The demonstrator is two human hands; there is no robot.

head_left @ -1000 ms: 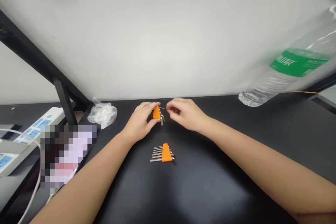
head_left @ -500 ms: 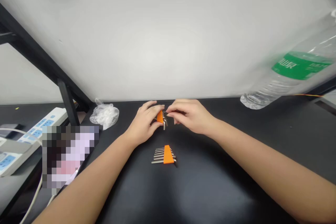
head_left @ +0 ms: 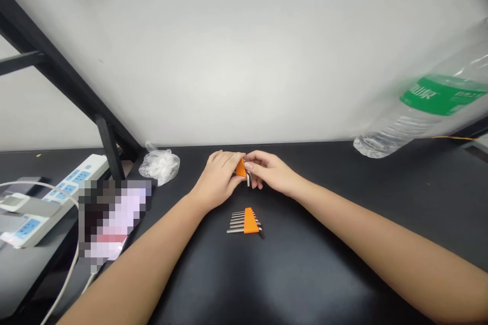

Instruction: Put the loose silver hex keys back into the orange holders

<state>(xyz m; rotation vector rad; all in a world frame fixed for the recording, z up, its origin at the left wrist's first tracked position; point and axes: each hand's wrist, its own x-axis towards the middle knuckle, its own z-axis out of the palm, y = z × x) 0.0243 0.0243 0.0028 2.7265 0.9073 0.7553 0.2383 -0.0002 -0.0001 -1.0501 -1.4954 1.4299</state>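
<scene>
My left hand [head_left: 219, 180] is closed around an orange hex key holder [head_left: 240, 168], thumb below and fingers above, near the back of the black table. Several bent metal hex keys [head_left: 248, 179] stick out of its right side. My right hand [head_left: 271, 170] is closed at those bent ends, thumb and fingers pinching at a key that they mostly cover. Nearer to me, a second orange hex key holder [head_left: 250, 221] lies on the table with a row of silver keys through it, apart from both hands.
A crumpled clear plastic bag [head_left: 160, 166] lies at the back left. Beyond it are a white power strip [head_left: 64, 198], a white cable [head_left: 75, 259] and a black metal frame [head_left: 109, 144]. A large clear bottle with a green label [head_left: 442, 95] leans at the right against the white wall [head_left: 244, 51].
My right hand has moved in against the holder, closing the small gap between the hands. The whole view has shifted slightly; the second holder still lies on the table.
</scene>
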